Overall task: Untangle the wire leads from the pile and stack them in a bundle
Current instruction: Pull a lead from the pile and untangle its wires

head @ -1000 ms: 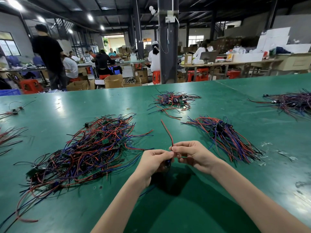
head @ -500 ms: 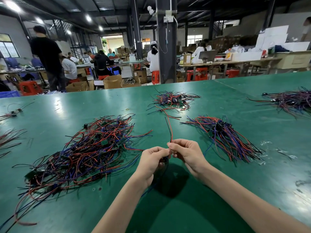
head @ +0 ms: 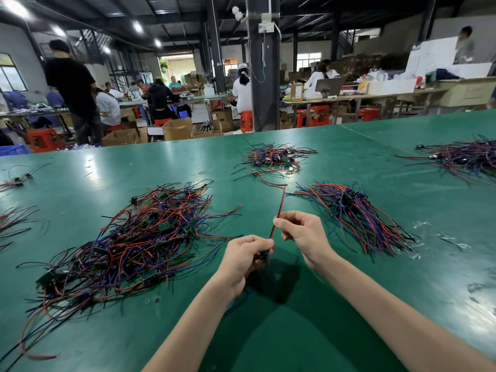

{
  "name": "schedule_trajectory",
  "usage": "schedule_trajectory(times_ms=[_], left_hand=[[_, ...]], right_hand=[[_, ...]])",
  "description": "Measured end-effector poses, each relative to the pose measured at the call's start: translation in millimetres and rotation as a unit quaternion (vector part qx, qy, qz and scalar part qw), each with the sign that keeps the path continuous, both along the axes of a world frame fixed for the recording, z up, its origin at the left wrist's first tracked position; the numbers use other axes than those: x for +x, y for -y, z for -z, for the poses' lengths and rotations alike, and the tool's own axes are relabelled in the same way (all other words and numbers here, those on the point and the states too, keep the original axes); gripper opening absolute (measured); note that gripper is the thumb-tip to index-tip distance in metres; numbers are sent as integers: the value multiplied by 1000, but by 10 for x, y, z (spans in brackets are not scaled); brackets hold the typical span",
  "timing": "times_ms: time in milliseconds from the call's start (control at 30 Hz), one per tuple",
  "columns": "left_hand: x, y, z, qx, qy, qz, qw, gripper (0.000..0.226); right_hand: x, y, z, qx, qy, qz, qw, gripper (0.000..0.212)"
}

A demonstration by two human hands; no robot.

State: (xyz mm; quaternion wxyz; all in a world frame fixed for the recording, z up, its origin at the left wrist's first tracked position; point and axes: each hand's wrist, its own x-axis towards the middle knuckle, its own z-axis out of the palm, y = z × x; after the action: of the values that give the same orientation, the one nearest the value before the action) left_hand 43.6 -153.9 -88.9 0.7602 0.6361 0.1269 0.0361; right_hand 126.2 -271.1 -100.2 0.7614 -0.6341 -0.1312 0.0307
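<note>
A big tangled pile (head: 128, 237) of red, blue and black wire leads with small green boards lies on the green table (head: 308, 331), left of my hands. A tidier bundle of leads (head: 357, 216) lies to the right. My left hand (head: 247, 261) grips the small dark end part of one wire lead (head: 279, 208). My right hand (head: 300, 232) pinches that lead's red and black wires just above, and they rise straight up and away from me.
A smaller tangle (head: 273, 159) lies farther back in the middle, another heap (head: 461, 159) at the far right, loose leads (head: 13, 218) at the left edge. Beyond the table edge stand a dark pillar (head: 261, 65), boxes, red stools and several people at benches.
My right hand has slid up along the lead away from my left hand, pulling the red and black wires straight. The view has tilted slightly upward.
</note>
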Motion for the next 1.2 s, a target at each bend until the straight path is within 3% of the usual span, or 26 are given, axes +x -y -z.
schedule_trajectory(times_ms=[300,633,900,1000,1100,1200], left_hand=[[-19,11,3,14,-19,35,999,29],[-43,72,1,104,-2,87,991,32],[-85,45,-28,143,-12,140,980,25],[-88,37,-16,135,-4,116,984,24],[-70,38,1,122,15,43,991,28],[-53,27,-13,108,44,-21,993,29]], right_hand=[[221,92,16,-60,33,61,996,16],[354,209,-22,-62,27,117,991,16],[307,196,-14,-82,48,81,992,16],[301,193,-25,-43,4,71,997,13],[254,208,-55,37,-103,-2,994,7],[135,190,-37,-32,-149,-85,985,6]])
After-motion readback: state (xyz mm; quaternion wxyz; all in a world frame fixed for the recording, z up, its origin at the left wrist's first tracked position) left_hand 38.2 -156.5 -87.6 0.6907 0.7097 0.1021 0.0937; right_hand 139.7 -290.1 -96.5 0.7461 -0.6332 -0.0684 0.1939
